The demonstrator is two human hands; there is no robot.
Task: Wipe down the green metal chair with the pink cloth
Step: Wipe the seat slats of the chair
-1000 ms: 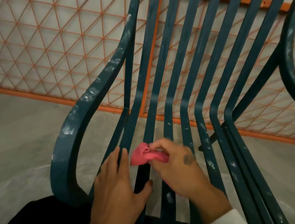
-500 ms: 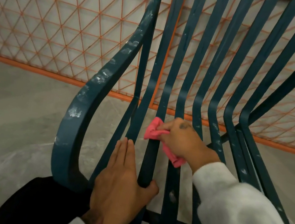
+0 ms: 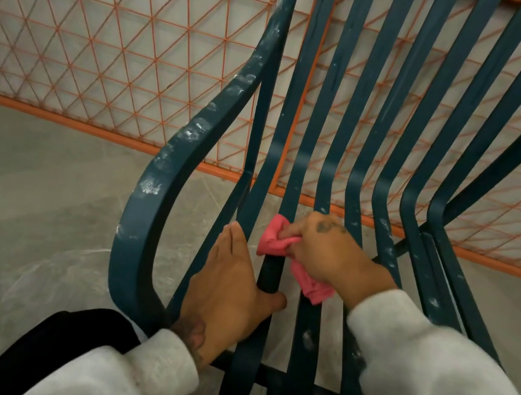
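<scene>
Both hands are on the seat of the green metal chair (image 3: 163, 187). The right hand (image 3: 329, 251) has its fingers curled round the pink cloth (image 3: 276, 238), pinching the bunched fabric against one of the seat slats (image 3: 294, 175) close to where the slats bend up into the back; a loose tail of the cloth hangs out below the wrist. Just beside it, the left hand (image 3: 230, 282) lies flat on the neighbouring slats, fingers straight and together, thumb spread across the slat that the cloth touches; it holds nothing. White scuffs and dusty marks show along the curved armrest and on several slats. Both arms wear pale grey sleeves (image 3: 445, 386). Something black (image 3: 52, 345) sits at the lower left by the left sleeve; what it is I cannot tell. The chair stands on a grey floor (image 3: 27, 191), with an orange wire-mesh fence (image 3: 124, 34) behind it.
</scene>
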